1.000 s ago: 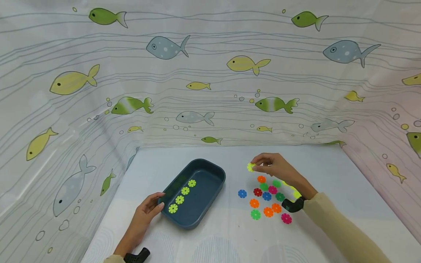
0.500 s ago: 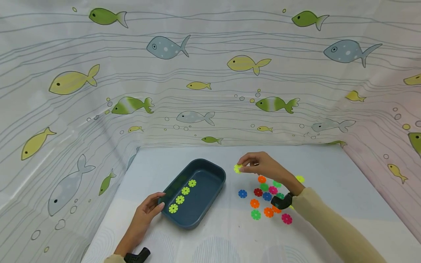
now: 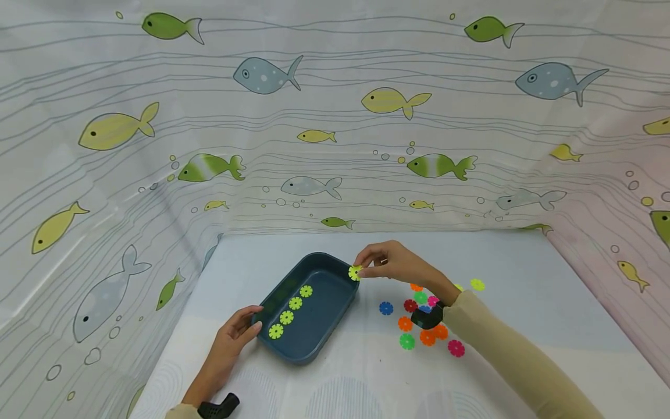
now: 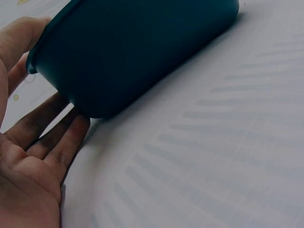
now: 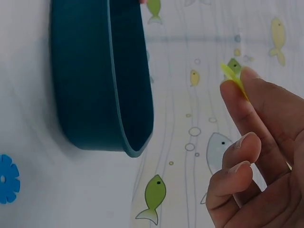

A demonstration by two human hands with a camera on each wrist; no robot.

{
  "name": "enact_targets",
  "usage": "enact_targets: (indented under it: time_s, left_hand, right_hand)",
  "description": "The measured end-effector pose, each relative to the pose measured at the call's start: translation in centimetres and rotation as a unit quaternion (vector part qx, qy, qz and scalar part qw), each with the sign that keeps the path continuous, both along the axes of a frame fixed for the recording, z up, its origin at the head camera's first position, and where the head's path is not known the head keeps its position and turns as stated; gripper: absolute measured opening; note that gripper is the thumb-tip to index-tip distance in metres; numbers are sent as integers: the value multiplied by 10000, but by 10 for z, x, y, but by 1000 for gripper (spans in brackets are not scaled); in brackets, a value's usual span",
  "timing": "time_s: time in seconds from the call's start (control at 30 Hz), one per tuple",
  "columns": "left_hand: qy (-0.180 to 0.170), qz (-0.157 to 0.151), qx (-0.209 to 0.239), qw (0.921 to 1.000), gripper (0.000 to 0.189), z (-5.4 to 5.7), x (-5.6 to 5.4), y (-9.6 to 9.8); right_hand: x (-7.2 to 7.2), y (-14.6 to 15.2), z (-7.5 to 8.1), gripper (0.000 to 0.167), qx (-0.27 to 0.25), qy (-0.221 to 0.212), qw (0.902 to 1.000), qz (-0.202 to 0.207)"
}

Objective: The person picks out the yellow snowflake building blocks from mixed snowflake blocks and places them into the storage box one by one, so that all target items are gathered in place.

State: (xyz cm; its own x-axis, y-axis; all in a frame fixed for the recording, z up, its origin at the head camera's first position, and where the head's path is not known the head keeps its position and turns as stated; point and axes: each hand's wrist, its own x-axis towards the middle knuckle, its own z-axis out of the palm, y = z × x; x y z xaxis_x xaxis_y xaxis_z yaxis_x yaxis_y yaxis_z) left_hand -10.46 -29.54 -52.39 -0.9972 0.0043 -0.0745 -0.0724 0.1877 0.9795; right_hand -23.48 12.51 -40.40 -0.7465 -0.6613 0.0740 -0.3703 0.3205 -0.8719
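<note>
Inside the blue tray (image 3: 321, 308), four yellow notched discs (image 3: 295, 303) lie in a row; a fifth yellow disc (image 3: 353, 272), pinched by the right hand (image 3: 396, 263), is near its rim, not yet placed. The left hand (image 3: 232, 336) grips the tray. Loose coloured discs (image 3: 405, 324), yellow included, remain on the table (image 3: 528, 279).

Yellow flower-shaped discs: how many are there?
7: four discs in the blue rectangular tray, one disc pinched by the right hand, two discs on the white table beside the beige sleeve, which may hide more.
</note>
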Motion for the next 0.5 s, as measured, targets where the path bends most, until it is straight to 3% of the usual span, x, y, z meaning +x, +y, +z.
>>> enact_targets:
  time_s: [0.5]
  left_hand:
    - [-20,-16,4,10000,50,0,0,-2]
  right_hand:
    - [-8,-50,8,17,-255,-231,9940,1036]
